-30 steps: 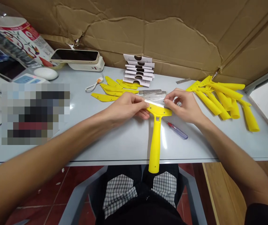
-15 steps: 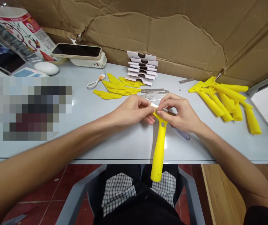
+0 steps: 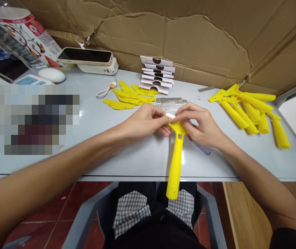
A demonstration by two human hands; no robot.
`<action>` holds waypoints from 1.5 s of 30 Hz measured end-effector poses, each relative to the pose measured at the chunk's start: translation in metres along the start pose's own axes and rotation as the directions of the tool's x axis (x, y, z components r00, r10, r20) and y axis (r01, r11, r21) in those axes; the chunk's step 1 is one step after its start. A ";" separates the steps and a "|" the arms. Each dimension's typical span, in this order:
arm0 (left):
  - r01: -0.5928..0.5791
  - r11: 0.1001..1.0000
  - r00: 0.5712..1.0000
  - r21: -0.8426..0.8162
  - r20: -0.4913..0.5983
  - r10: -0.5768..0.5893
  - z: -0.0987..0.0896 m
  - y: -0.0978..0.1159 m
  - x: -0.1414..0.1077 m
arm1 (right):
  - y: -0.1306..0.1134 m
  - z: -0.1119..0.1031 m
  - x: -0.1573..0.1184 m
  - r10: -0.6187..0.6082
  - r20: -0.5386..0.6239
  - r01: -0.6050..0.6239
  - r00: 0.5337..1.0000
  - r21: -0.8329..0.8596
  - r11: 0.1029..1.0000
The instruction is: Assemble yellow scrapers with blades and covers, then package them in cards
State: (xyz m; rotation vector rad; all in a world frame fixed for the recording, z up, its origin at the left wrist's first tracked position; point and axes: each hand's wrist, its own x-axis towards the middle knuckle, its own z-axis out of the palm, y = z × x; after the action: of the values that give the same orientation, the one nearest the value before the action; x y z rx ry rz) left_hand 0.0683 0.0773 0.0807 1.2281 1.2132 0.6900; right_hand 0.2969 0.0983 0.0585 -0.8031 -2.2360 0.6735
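While my left hand is pinching the left end of the yellow scraper's head, my right hand is touching its upper face with bunched fingertips; they are covering the spot, so I cannot tell whether they are grasping something small. The yellow scraper is pointing its handle toward me, the end showing beyond the near edge of the tabletop. A screwdriver is lying just to the right, partly under my right hand. Beyond both hands, metal blades are lying together, with yellow plates fanning out to the left. Yellow handles are lying heaped on the right, and white sleeves are standing on the far side.
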 end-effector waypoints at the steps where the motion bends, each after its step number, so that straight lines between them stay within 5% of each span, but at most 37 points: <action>1: -0.006 1.000 1.000 0.001 0.000 0.006 0.000 0.000 0.000 | 0.000 0.000 0.000 -0.019 0.001 0.019 1.000 -0.035 0.999; 5: -0.022 1.000 1.000 0.007 -0.002 0.022 -0.001 -0.002 0.000 | -0.003 -0.001 0.000 -0.003 -0.028 0.000 1.000 -0.084 0.996; 8: -0.025 1.000 1.000 0.001 -0.005 0.025 -0.003 -0.002 0.001 | -0.005 -0.004 0.002 0.193 -0.055 -0.192 0.980 0.012 0.981; 11: -0.030 1.000 0.999 0.000 -0.013 0.030 -0.004 -0.001 0.003 | -0.004 -0.009 0.004 0.431 0.055 -0.432 0.901 0.212 0.877; 15: -0.037 0.999 0.998 -0.002 -0.041 0.037 -0.005 -0.001 0.005 | -0.001 -0.015 0.006 0.545 0.246 -0.597 0.802 0.379 0.707; 21: -0.046 0.999 0.996 -0.019 -0.076 0.044 -0.006 -0.003 0.009 | -0.004 -0.017 0.007 0.530 0.327 -0.622 0.782 0.449 0.641; 29: -0.144 0.972 0.968 -0.186 -0.229 0.099 0.011 -0.011 0.005 | 0.006 -0.002 0.006 0.602 0.223 -0.569 0.766 0.670 0.476; 36: -0.262 0.918 0.943 0.297 -0.124 0.309 0.016 -0.022 -0.008 | 0.002 0.004 0.009 0.698 0.176 -0.559 0.694 0.744 0.368; 45: -0.380 0.587 0.826 0.715 -0.023 0.563 0.018 -0.037 0.001 | -0.003 0.005 0.008 0.719 0.202 -0.600 0.665 0.718 0.354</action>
State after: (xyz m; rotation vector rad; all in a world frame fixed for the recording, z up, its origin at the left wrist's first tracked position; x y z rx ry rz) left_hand 0.0787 0.0629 0.0436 2.2203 1.4165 0.8322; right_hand 0.2871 0.1011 0.0601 -1.2474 -1.1612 1.7175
